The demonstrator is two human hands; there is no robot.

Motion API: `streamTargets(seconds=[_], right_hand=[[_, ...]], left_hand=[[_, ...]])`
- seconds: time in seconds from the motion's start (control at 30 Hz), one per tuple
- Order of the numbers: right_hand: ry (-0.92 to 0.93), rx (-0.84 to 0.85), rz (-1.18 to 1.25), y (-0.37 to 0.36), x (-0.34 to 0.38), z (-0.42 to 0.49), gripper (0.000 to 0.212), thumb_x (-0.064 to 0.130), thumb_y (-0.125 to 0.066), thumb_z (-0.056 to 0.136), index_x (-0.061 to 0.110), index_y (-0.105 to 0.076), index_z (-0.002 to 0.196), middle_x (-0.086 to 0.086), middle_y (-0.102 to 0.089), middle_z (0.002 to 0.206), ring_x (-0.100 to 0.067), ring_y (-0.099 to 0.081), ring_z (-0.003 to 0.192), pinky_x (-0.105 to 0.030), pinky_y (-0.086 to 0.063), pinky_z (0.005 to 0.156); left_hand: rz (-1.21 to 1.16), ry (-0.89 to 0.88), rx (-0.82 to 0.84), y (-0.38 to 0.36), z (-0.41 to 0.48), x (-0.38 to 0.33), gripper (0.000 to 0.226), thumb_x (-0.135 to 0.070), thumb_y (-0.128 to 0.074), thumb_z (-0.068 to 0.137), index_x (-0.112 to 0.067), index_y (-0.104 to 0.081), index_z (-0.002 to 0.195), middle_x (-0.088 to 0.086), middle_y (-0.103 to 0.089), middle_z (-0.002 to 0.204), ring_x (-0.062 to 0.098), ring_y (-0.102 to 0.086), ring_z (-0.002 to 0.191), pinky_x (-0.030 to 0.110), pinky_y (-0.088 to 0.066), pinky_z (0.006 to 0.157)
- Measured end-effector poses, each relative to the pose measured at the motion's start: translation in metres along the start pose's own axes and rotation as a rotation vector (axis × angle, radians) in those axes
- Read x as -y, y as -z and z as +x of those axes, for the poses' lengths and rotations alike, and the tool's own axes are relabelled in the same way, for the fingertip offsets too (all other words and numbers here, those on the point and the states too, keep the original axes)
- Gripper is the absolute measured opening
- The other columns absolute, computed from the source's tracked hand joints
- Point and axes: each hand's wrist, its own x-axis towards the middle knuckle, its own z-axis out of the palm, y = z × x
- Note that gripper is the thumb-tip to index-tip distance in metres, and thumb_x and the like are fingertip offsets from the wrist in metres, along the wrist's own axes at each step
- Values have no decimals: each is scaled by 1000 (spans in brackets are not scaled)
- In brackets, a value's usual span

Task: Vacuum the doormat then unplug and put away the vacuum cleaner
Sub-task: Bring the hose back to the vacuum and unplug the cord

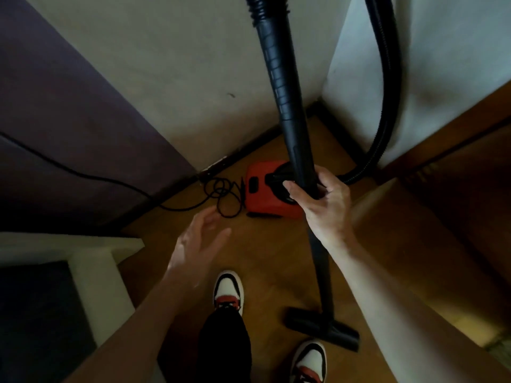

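A red canister vacuum cleaner (262, 193) sits on the wooden floor in the corner of two pale walls. Its black wand (279, 78) stands nearly upright, and my right hand (320, 200) is closed around it at mid-height. The floor nozzle (323, 327) rests on the floor between my shoes. A ribbed black hose (387, 87) curves down the right wall to the canister. The black power cord (224, 193) lies coiled left of the canister and runs off left along the dark wall. My left hand (199, 244) hovers open above the floor, short of the cord. No doormat is visible.
A dark purple wall panel (69, 120) fills the left. A white ledge or step (105, 261) stands at lower left. A wooden door or cabinet edge (456, 167) lies to the right. My two red, white and black shoes (228, 288) stand on the floor.
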Motion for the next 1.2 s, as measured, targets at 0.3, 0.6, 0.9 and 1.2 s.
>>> streamTargets(seconds=[0.3, 0.6, 0.9, 1.2], right_hand=[[-71, 46, 207, -21, 87, 4, 16, 1, -75, 88, 12, -66, 94, -18, -64, 85, -21, -69, 79, -23, -57, 74], [-88, -71, 381, -61, 109, 25, 22, 9, -75, 90, 5, -62, 107, 1, -65, 84, -18, -65, 71, -32, -58, 71], [70, -62, 221, -80, 105, 55, 15, 18, -69, 97, 18, -64, 111, 4, -63, 74, -21, -63, 68, -49, -58, 73], [283, -49, 179, -115, 86, 66, 9, 23, -69, 93, 22, -61, 98, -2, -57, 64, -28, -54, 49, -39, -49, 51]], left_hand=[[-26, -79, -203, 70, -59, -51, 64, -47, -59, 80, -16, -51, 135, -2, -64, 125, 4, -61, 112, 25, -51, 92], [-65, -180, -444, 132, -50, -43, 57, -51, -59, 85, -13, -56, 129, -4, -67, 116, 1, -64, 105, 33, -55, 87], [-173, -238, -759, 162, -6, -36, 36, -42, -61, 91, -24, -57, 123, -14, -68, 105, -9, -63, 96, 7, -48, 82], [-264, -312, -1012, 173, 40, -41, 29, -33, -66, 92, -16, -60, 115, -20, -58, 84, -14, -55, 74, 5, -41, 68]])
